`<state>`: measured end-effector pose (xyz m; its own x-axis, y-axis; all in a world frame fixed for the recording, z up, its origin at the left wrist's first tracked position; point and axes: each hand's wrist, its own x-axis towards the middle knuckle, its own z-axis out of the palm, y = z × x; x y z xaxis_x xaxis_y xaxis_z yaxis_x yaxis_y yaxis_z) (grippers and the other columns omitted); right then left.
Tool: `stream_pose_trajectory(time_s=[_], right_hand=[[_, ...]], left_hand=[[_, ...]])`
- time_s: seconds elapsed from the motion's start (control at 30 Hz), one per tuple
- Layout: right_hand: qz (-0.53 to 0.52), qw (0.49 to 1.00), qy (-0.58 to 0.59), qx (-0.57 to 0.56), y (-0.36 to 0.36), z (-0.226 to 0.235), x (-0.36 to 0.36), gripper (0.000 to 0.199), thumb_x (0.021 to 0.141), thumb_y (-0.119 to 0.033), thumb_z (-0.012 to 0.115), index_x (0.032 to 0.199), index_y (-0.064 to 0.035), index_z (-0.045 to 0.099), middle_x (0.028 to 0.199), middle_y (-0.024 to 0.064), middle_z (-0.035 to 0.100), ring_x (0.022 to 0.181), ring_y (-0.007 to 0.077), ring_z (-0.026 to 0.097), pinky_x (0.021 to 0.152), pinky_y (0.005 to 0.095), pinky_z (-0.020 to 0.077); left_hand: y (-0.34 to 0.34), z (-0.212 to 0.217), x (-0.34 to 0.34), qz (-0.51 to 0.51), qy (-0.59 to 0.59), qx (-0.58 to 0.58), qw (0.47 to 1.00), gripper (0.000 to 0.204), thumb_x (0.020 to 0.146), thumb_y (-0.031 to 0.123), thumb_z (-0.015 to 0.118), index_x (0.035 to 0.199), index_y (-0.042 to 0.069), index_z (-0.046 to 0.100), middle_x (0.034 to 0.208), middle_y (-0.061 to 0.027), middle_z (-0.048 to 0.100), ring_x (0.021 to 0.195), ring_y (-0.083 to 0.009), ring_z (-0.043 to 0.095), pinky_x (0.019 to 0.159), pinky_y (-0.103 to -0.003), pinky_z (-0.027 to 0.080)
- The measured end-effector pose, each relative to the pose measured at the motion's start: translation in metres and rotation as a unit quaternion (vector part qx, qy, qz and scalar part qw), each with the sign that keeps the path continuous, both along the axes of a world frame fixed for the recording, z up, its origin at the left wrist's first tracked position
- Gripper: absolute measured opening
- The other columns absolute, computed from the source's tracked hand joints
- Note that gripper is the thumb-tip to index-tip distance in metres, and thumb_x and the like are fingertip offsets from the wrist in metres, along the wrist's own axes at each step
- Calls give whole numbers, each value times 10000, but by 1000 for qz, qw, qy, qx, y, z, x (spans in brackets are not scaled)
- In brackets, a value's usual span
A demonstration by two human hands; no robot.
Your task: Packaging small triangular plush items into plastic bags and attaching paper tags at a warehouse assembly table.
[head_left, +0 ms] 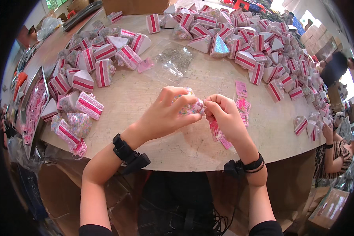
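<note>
My left hand (165,112) grips a cake-slice ornament (188,100), its glittery side dotted with multicoloured bits turned up. At the ornament's right end, my right hand (226,116) has thumb and forefinger pinched together. Whatever small thing lies in that pinch is too fine to make out. Pink tags (220,135) show just under the right hand; whether they hang from it or lie on the table, I cannot tell. More pink printed tags (243,105) are laid out to the right of this hand.
Cake-slice ornaments with pink stripes form a large pile (259,51) at the far right and a smaller heap (82,74) at left. A clear plastic bag (171,61) lies mid-table. At the left edge stands a tray (42,84) of pink tags. Another person's hand (327,131) reaches in at right.
</note>
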<state>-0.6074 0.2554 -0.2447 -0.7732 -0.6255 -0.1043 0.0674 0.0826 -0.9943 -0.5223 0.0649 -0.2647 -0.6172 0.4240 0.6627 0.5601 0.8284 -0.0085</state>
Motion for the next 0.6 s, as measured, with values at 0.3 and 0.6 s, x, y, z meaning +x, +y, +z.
stream_pose_trajectory(time_s=[0.3,0.6], right_hand=[[-21,988,-132,-79,-2,-4,4,163,959,-152,548,909,-1,585,751,8,547,664,76,500,598,224,421],[-109,989,97,-5,-13,-14,14,108,948,-85,559,906,15,561,681,-1,537,597,75,488,547,241,408]], left_hand=[[3,-4,0,0,-27,34,999,265,746,103,712,966,248,692,1204,-43,483,1169,-326,384,964,-419,410],[4,-4,-1,1,-57,59,997,282,740,63,700,972,222,686,1188,-70,469,1154,-333,379,970,-423,389]])
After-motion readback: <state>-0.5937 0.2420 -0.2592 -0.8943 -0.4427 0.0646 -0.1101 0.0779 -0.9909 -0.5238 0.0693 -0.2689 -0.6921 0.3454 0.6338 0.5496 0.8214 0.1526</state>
